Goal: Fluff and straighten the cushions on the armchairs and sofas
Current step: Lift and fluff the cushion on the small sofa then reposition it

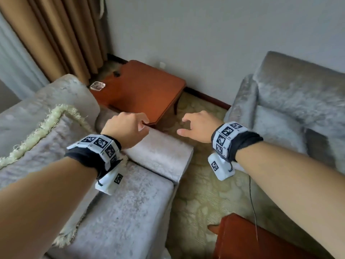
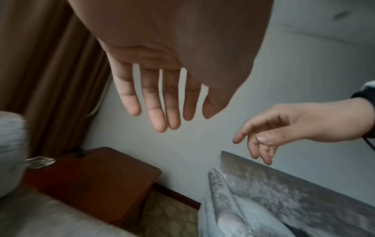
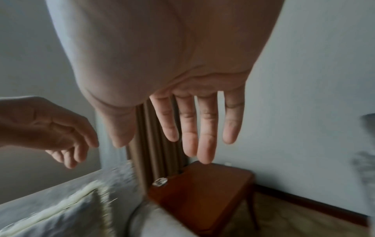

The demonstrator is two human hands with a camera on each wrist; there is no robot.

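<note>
A pale grey cushion (image 1: 37, 146) with a cream fringe leans on the back of the grey sofa (image 1: 130, 212) at the left; it also shows in the right wrist view as the fringed cushion (image 3: 50, 213). A grey armchair (image 1: 298, 101) stands at the right with a small grey cushion (image 1: 276, 126) on its seat. My left hand (image 1: 128, 128) hovers over the sofa's armrest (image 1: 160, 152), fingers relaxed, holding nothing. My right hand (image 1: 197, 124) hangs in the air between sofa and armchair, fingers spread and empty. Both palms appear open in the wrist views: left hand (image 2: 162, 99), right hand (image 3: 192, 125).
A reddish wooden side table (image 1: 141, 90) stands in the corner between the seats, with a glass ashtray (image 1: 97, 85) and a small dark object (image 1: 116, 73) on it. Brown curtains (image 1: 56, 38) hang at the left. Another wooden table edge (image 1: 242, 238) sits bottom right on patterned carpet (image 1: 201, 193).
</note>
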